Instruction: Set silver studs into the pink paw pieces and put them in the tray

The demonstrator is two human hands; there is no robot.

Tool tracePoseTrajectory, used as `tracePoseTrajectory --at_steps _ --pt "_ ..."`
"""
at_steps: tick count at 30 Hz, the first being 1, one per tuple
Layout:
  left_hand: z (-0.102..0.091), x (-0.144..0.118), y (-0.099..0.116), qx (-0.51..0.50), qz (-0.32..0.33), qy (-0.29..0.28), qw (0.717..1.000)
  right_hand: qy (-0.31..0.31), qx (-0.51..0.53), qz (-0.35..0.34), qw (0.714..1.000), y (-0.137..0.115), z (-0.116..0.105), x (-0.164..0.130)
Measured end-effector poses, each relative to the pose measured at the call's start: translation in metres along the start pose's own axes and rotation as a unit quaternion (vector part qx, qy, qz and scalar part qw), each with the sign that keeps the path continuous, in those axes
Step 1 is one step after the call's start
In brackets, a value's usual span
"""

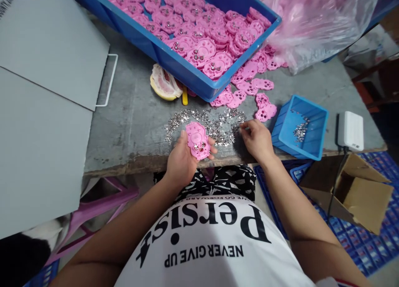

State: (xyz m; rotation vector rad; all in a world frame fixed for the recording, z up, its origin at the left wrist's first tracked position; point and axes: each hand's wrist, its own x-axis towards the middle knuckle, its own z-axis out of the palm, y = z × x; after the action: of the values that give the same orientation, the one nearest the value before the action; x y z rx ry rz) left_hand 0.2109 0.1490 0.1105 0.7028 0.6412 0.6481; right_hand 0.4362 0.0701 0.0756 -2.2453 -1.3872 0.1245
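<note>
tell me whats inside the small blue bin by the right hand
The small blue bin holds a little heap of tiny silvery metal bits on its floor. The rest of the floor shows bare. The near wall hides the front corner, so anything there can't be seen.

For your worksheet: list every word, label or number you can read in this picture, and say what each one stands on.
"Persist" – white T-shirt, large black letters.
"NEVER GIVE UP" – same shirt, beneath.
Small line above "Persist" – too small to read.
Black print on grey board, top left corner – cut off, unreadable.

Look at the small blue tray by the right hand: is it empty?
No, the small blue tray holds a little heap of small silver metal pieces.
</note>
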Motion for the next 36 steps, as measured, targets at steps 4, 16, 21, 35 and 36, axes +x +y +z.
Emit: tracePoseTrajectory --at_steps 4,16,21,35,36 --pt "-0.004 -0.005 -0.001 -0.009 0.007 0.010 1.000 -0.032 -0.080 -0.029 0.996 -0.011 0.000 0.016" --pt "-0.014 -0.012 0.002 -0.020 0.016 0.026 0.999 -0.070 -0.131 -0.036 0.988 -0.019 0.000 0.037" --pt "-0.015 -0.011 0.001 -0.018 0.023 0.021 0.999 -0.064 -0.139 -0.045 0.987 -0.022 0.005 0.046" --pt "-0.020 -0.011 0.004 -0.029 0.018 0.031 0.999 -0.115 -0.193 -0.027 0.974 -0.023 0.001 0.053" --pt "-0.019 -0.011 0.004 -0.027 0.018 0.029 0.999 -0.122 -0.196 -0.027 0.972 -0.025 0.002 0.052"
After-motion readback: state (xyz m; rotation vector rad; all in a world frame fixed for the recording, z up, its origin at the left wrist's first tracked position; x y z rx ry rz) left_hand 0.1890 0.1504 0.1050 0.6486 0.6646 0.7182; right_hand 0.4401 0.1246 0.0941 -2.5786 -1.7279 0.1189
